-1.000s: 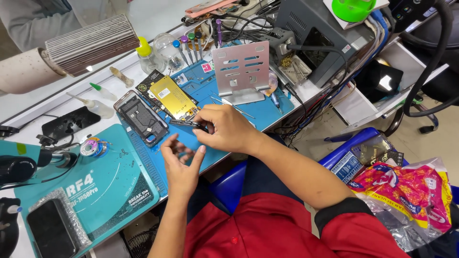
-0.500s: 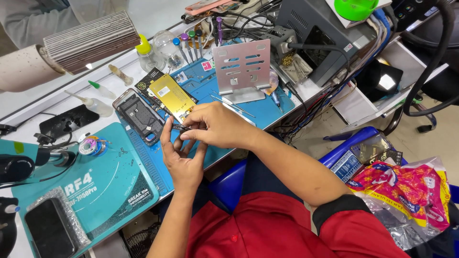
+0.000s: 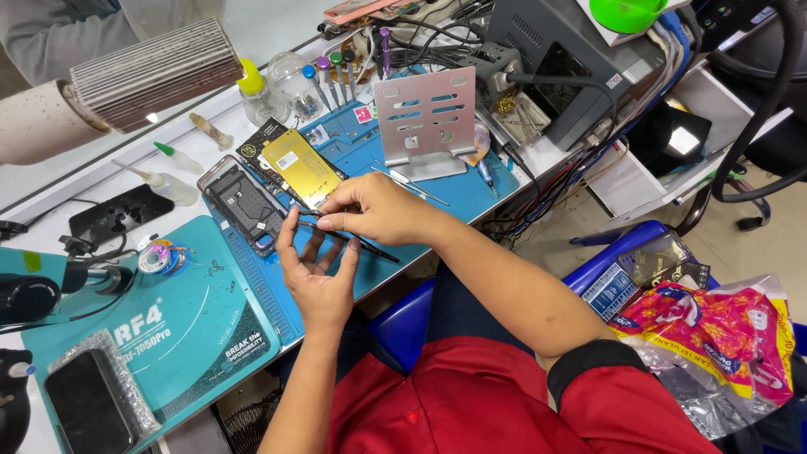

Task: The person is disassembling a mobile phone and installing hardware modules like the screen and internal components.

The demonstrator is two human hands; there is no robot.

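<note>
My left hand [image 3: 315, 269] is raised palm up over the blue work mat [image 3: 395, 252], thumb and fingers pinching the left end of a thin dark strip [image 3: 357, 241]. My right hand [image 3: 378, 210] grips the same strip from above, near its left end. The strip's right end pokes out below my right hand. Just behind my hands lie an opened phone frame [image 3: 244, 202] and a gold-coloured phone part [image 3: 300, 166]. A pair of tweezers [image 3: 412, 183] rests on the mat right of my right hand.
A metal phone stand [image 3: 424, 113] stands at the back of the mat, with screwdrivers [image 3: 336, 71] and small bottles [image 3: 252, 88] behind. A teal mat [image 3: 185, 328] with a bubble-wrapped phone [image 3: 92, 399] lies left. A colourful plastic bag [image 3: 714, 324] sits on a blue stool at right.
My left hand rose from below to meet my right hand. Both hands now hold the dark strip between them, lifted slightly over the mat.
</note>
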